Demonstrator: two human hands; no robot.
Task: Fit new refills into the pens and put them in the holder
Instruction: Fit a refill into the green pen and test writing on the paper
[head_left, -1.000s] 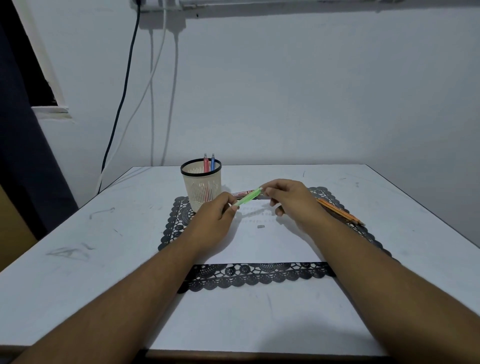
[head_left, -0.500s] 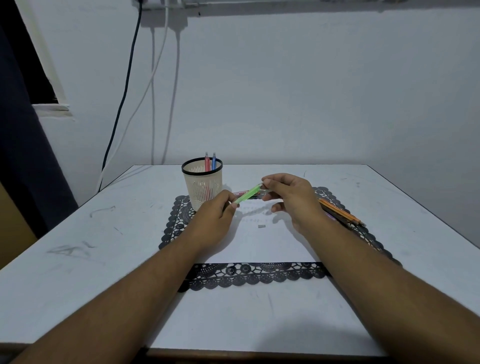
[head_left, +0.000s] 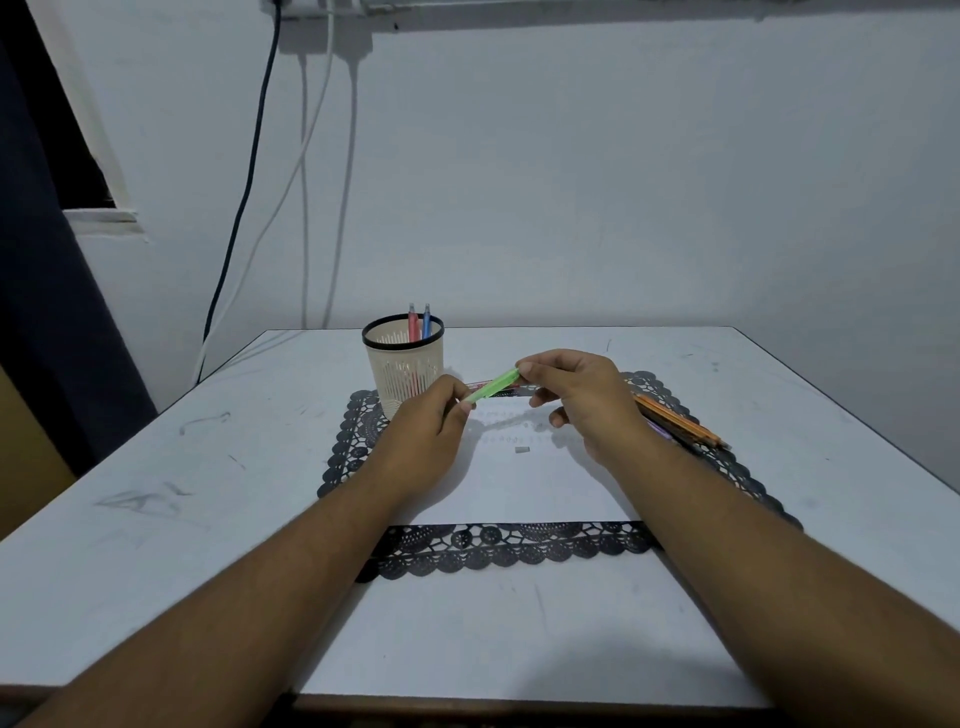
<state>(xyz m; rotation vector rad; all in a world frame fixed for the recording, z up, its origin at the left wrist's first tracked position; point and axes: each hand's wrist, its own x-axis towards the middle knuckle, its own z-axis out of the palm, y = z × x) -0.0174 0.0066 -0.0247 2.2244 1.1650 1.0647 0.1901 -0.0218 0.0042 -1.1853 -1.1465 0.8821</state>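
Seen from the head camera, two bare forearms reach forward over a pale surface (head_left: 156, 467) covered by a black lace-edged mat (head_left: 498, 551) with a white sheet on it. Both hands hold one green pen (head_left: 492, 385) in the air, just above the mat and close to the right of the holder (head_left: 404, 371). The left hand (head_left: 426, 436) pinches the pen's lower, nearer end between thumb and curled fingers (head_left: 457, 400). The right hand (head_left: 582, 400) pinches the upper, farther end with thumb and forefinger, its other fingers loosely curled below.

The pen's long axis runs on a slant, low at the left hand and rising to the right and away. Which end is the tip cannot be told.

Two pens, red and blue (head_left: 420, 323), stand upright in the holder. More pens, orange among them (head_left: 680, 423), lie on the mat at the right, and a small grey piece (head_left: 521, 450) lies on the sheet.

This step looks like closing or twisting the barrel. It would go best with the two halves kept in one straight line, turned gently, without bending the refill inside.
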